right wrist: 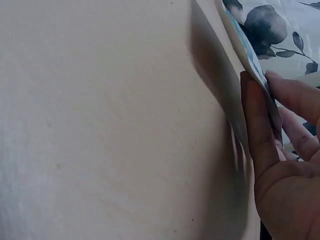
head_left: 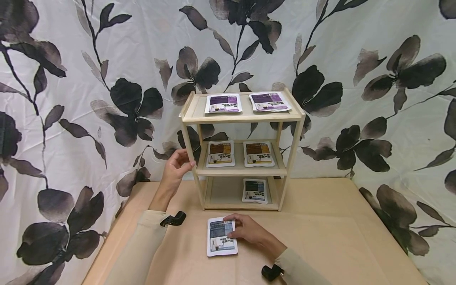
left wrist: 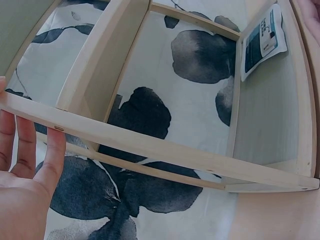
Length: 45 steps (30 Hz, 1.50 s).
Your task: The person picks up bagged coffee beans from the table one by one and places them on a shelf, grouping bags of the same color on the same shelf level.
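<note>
My left hand [head_left: 177, 165] holds the left front post of a small three-tier wooden shelf [head_left: 246, 172]; in the left wrist view its fingers [left wrist: 55, 155] lie behind the post. With thumb and fingers, my right hand [head_left: 247, 228] pinches the right edge of a flat blue-and-white pouch [head_left: 221, 245] in front of the shelf. The right wrist view shows that pouch [right wrist: 250, 55] edge-on, lifted off the table. A similar blue pouch [head_left: 255, 191] lies on the right of the bottom tier, also visible as a pouch [left wrist: 262, 42] in the left wrist view.
Two purple-and-white pouches [head_left: 223, 103] lie on the top tier, and two brown-and-yellow pouches [head_left: 221, 154] on the middle one. The shelf stands toward the back of a tan table [head_left: 327, 221], before a floral-patterned cloth [head_left: 356, 118].
</note>
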Tool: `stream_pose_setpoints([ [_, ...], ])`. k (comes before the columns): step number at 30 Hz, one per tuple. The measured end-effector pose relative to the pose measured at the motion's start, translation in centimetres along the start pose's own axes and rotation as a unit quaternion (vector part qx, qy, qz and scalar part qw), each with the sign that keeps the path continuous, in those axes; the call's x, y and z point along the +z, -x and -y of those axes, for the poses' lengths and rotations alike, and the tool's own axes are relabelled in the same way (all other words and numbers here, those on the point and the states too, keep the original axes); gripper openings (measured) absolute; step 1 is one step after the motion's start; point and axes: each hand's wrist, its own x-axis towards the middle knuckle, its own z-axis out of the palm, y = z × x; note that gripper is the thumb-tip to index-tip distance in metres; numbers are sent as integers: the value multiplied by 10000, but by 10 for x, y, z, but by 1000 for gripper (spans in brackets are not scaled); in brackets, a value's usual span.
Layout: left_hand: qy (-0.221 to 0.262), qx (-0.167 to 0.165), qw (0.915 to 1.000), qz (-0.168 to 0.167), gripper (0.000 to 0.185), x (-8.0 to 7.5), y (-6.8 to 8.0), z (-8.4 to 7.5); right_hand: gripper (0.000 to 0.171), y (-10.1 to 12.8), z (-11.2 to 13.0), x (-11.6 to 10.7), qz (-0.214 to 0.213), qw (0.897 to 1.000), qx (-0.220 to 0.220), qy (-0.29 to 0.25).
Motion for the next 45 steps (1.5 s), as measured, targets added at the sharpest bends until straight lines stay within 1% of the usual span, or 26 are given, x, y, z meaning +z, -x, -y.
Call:
stream_pose_setpoints([
  [3,-10,-24,10000,-17,36,0,0,1,55,0,0,-2,44,9992,65,-391],
  [6,8,-29,10000,-13,35,0,0,1,55,1,1,-3,42,9987,81,-500],
  [17,3,56,10000,9,37,0,0,1,59,-1,7,-15,-49,9995,108,-285],
  [22,61,47,10000,21,37,0,-1,2,60,-4,13,-21,-68,9995,55,-319],
  [32,43,49,10000,-4,37,0,0,2,63,-13,20,-28,-462,9988,-108,-89],
  [39,123,62,9999,18,37,0,-2,1,64,-17,23,-30,-900,9958,-65,-157],
  [45,168,17,9999,-1,35,0,-1,1,65,-23,26,-34,-1012,9944,-154,-263],
])
